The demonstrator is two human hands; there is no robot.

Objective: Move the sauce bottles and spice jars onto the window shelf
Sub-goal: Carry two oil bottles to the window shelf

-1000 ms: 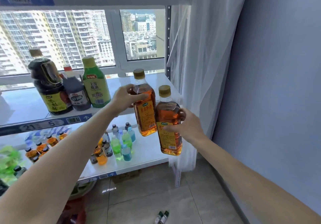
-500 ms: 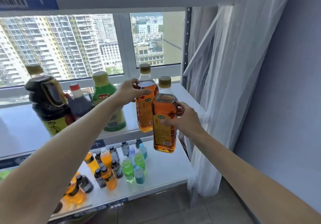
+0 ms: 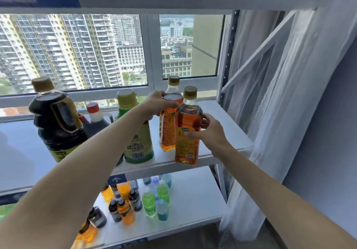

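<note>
Our left hand (image 3: 156, 104) grips the shoulder of an amber bottle (image 3: 167, 125), fingers curled over its top just below the neck. The bottle stands upright over the window shelf (image 3: 228, 130), its base at or just above the white surface; we cannot tell which. Our right hand (image 3: 209, 130) wraps a second amber bottle (image 3: 187, 130) around the middle, thumb across its yellow label. This one is upright too, its base at the shelf's front edge, touching the first along its side. Both are clear and square-shouldered, filled with orange-brown liquid and capped in tan. Left of them on the same shelf stand a green bottle (image 3: 138, 142), a red-capped dark bottle (image 3: 95, 117) and a large dark jug (image 3: 56, 121). On the lower shelf (image 3: 193, 200) sit small coloured bottles (image 3: 148, 200).
</note>
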